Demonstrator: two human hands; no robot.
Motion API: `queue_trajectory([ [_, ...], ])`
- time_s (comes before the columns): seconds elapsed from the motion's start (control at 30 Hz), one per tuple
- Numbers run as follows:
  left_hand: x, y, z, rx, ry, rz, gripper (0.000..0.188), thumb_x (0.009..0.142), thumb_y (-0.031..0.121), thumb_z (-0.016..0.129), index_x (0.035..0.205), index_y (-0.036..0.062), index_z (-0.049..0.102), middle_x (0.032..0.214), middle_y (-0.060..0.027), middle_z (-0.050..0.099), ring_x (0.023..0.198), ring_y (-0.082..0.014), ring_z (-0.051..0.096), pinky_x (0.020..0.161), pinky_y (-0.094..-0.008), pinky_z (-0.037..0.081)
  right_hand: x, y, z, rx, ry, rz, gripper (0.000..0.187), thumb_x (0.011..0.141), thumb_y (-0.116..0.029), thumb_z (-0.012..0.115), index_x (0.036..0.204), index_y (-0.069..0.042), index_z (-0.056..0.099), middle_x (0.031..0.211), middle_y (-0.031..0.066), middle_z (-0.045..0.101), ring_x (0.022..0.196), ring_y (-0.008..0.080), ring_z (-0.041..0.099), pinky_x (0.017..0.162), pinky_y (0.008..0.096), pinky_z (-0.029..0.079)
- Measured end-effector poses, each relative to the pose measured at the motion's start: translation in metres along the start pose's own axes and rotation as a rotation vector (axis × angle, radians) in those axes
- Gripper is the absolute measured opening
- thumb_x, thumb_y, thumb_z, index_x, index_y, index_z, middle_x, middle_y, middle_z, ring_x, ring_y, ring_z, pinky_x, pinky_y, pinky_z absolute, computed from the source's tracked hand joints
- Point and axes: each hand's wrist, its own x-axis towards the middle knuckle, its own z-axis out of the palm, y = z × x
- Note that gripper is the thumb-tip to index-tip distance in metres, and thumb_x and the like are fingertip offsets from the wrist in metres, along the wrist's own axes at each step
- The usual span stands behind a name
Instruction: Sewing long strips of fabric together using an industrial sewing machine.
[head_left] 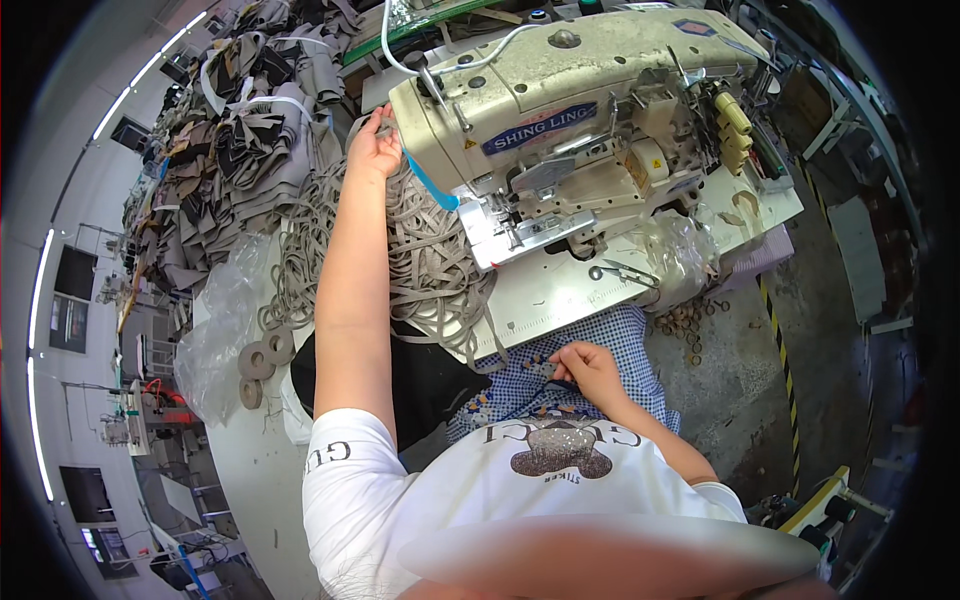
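Observation:
My left arm stretches far forward, and my left hand (376,150) is beside the left end of the cream sewing machine (560,80). Its fingers are curled round a bit of grey fabric strip (386,128), partly hidden by the hand. A tangled heap of grey fabric strips (425,260) lies below that hand, spilling over the table's front edge. My right hand (592,373) is low over my lap, in front of the blue checked cloth (630,345). Its thumb and fingers are pinched together; whatever is between them is too small to name.
Stacks of grey and dark fabric pieces (240,140) rise at the back left. Rolls of grey tape (265,352) and clear plastic (225,330) lie at the left. Thread snips (625,275) rest on the white table (560,300). Small rings (688,322) are scattered on the floor.

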Motion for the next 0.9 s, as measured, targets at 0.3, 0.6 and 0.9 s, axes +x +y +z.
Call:
queue_trajectory([
  [0.3,-0.001,0.012,-0.018,0.016,0.067,0.014,0.013,0.091,0.013,0.050,0.101,0.0079,0.054,0.102,-0.0068,0.063,0.091,-0.0184,0.061,0.077,-0.0283,0.050,-0.003,0.003,-0.002,-0.010,0.000,-0.011,0.023,0.091,-0.016,0.048,0.085,0.001,0.063,0.066,0.0026,0.061,0.058,0.0054,0.050,0.055,0.0178,0.040],
  [0.6,-0.017,0.007,-0.013,0.023,0.094,0.035,0.012,0.091,0.013,0.049,0.101,0.0075,0.054,0.104,-0.0074,0.063,0.091,-0.0193,0.061,0.078,-0.0287,0.050,-0.005,0.002,-0.001,0.000,-0.003,-0.018,0.023,0.091,-0.015,0.048,0.085,0.001,0.063,0.066,0.0025,0.061,0.058,0.0054,0.050,0.055,0.0179,0.040],
  [0.9,-0.034,0.008,-0.004,0.023,0.168,0.057,0.014,0.091,0.013,0.048,0.103,0.0066,0.053,0.105,-0.0093,0.062,0.093,-0.0219,0.061,0.080,-0.0312,0.051,-0.007,0.004,0.002,-0.009,-0.026,-0.007,0.024,0.091,-0.015,0.047,0.085,0.001,0.063,0.066,0.0021,0.060,0.058,0.0058,0.050,0.055,0.0186,0.040],
])
